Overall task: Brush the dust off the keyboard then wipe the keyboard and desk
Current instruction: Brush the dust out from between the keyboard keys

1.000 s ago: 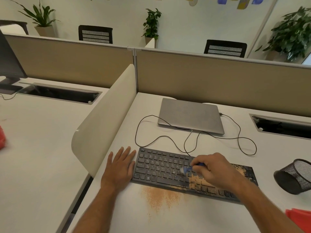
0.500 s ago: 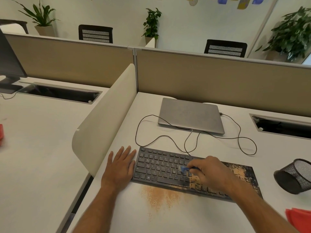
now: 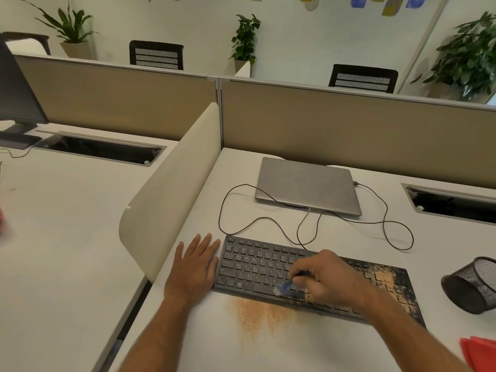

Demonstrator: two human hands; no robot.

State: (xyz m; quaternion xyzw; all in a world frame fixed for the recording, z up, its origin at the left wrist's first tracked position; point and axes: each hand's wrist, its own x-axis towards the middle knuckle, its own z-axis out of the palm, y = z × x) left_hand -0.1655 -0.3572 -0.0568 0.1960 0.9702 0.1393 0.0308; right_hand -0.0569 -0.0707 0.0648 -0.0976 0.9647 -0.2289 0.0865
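A red cloth is seen at the near right corner of the bench. A patch of orange-brown dust is spread on the bench just in front of the keyboard, touching its front edge. The keyboard is laid flat across the middle of the bench; its left half is mostly clean, while its right end is covered with the same dust. The left hand is rested flat on the bench with fingers straight, its grip wide and its side laid against the keyboard's left edge. The right hand is held over the keyboard's centre, its grip pinched on a small brush, whose blue and white tip is set on the front row of keys. A black mesh cup is lying on its side to the right, apart from the keyboard. Behind the keyboard a dark cable is looped across the bench, and a closed grey laptop is placed farther back, near the tan partition.
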